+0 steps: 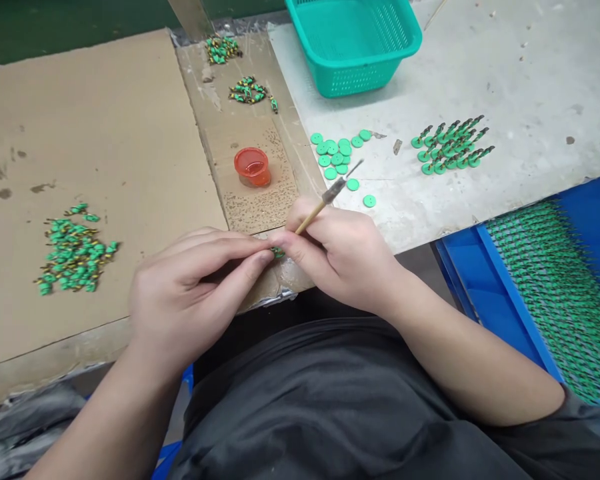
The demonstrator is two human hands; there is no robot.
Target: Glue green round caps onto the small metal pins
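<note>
My left hand and my right hand meet at the table's near edge, fingertips pinched together on a small green part. The right hand also grips a thin wooden brush, its dark tip pointing up and right. A small orange cup stands on the cardboard strip just beyond the hands. Loose green discs lie to the right of the cup. A pile of small green parts lies on the cardboard to the left.
A teal plastic basket stands at the back. Assembled green pieces lie in rows on the grey table surface. A blue tray at the right holds several rows of them. Two small heaps lie farther back.
</note>
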